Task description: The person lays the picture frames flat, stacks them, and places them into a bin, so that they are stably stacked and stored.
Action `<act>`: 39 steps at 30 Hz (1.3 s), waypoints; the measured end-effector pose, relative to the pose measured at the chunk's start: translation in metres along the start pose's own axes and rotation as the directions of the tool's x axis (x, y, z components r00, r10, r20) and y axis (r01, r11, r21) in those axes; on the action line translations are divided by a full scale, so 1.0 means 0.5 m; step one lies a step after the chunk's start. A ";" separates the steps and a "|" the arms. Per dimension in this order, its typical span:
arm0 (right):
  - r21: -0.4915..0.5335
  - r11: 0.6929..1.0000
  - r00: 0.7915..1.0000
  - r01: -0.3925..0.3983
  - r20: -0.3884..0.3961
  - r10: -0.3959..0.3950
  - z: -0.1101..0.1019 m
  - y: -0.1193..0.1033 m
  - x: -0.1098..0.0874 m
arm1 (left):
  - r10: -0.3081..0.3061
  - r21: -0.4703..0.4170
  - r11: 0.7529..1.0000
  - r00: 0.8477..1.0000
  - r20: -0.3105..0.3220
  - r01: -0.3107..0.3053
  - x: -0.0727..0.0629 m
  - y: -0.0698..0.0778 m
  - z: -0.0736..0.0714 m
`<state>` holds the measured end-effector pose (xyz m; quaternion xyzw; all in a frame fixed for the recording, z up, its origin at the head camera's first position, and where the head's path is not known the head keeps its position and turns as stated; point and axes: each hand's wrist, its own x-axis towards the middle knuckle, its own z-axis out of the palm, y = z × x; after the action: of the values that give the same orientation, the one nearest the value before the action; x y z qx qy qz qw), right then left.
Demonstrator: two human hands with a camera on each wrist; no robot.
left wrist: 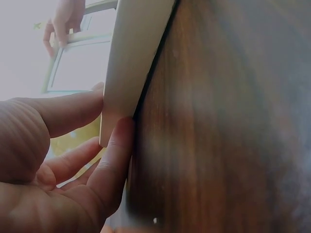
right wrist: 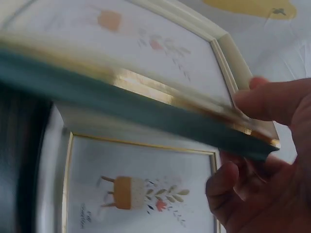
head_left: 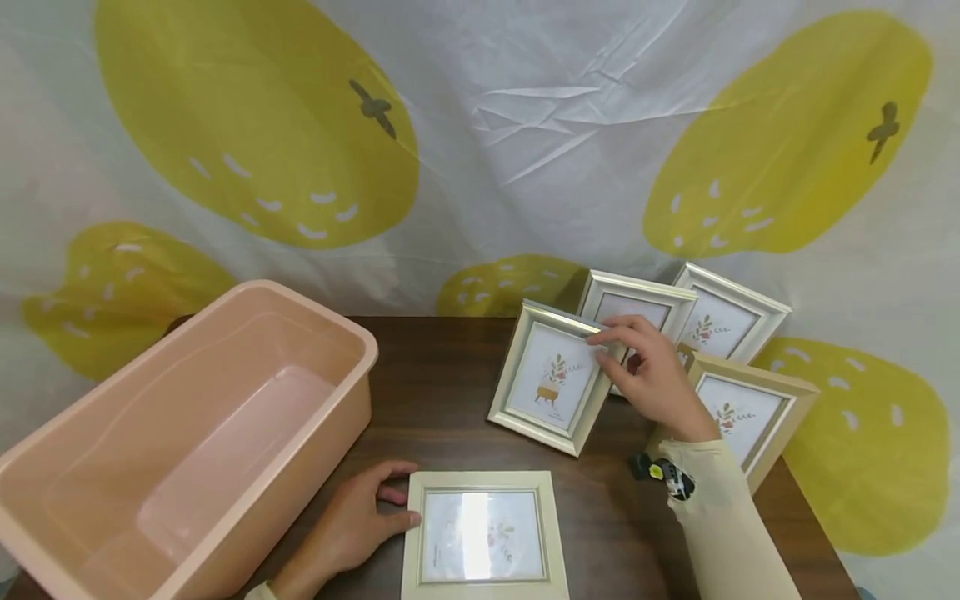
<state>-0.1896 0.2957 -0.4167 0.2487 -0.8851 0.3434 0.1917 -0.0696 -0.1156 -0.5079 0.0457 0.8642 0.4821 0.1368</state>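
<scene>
A cream picture frame [head_left: 486, 535] lies face up near the table's front, glare across its glass. My left hand [head_left: 356, 512] pinches its left edge; the left wrist view shows the thumb on the front and a fingertip behind. My right hand [head_left: 652, 375] holds the upper right corner of a silver-cream picture frame [head_left: 555, 379] between thumb and fingers. That one stands tilted, showing a potted-plant print. In the right wrist view its edge [right wrist: 146, 104] crosses between me and another frame's print [right wrist: 146, 194].
Behind the right hand stand more frames: a silver one [head_left: 637, 287], a white one [head_left: 738, 304] and a beige one [head_left: 795, 400]. A deep pink plastic bin [head_left: 300, 433] occupies the left of the dark wooden table [head_left: 427, 358]. A lemon-print curtain [head_left: 525, 167] hangs behind.
</scene>
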 end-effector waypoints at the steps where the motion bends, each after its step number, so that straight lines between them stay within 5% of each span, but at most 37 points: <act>1: -0.009 1.000 1.000 0.015 0.021 -0.015 -0.002 -0.001 0.000 | 0.001 0.000 1.000 1.000 -0.001 -0.001 -0.001 0.000 0.000; 9: -0.029 0.999 0.995 0.036 0.091 -0.033 -0.004 -0.007 0.001 | 0.013 0.005 1.000 1.000 -0.010 -0.013 -0.001 -0.004 0.000; 29: 0.079 0.996 0.995 0.047 -0.095 -0.039 -0.007 -0.047 -0.036 | 0.021 -0.013 1.000 1.000 0.006 -0.021 -0.005 0.002 -0.008; 39: 0.169 0.986 0.987 -0.013 -0.154 0.040 0.011 -0.071 -0.073 | 0.035 -0.047 0.998 0.997 -0.068 -0.038 -0.009 0.028 -0.011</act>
<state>-0.1408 0.2804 -0.4208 0.2242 -0.8386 0.4375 0.2347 -0.0675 -0.1137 -0.4923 0.0417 0.8555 0.5064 0.0999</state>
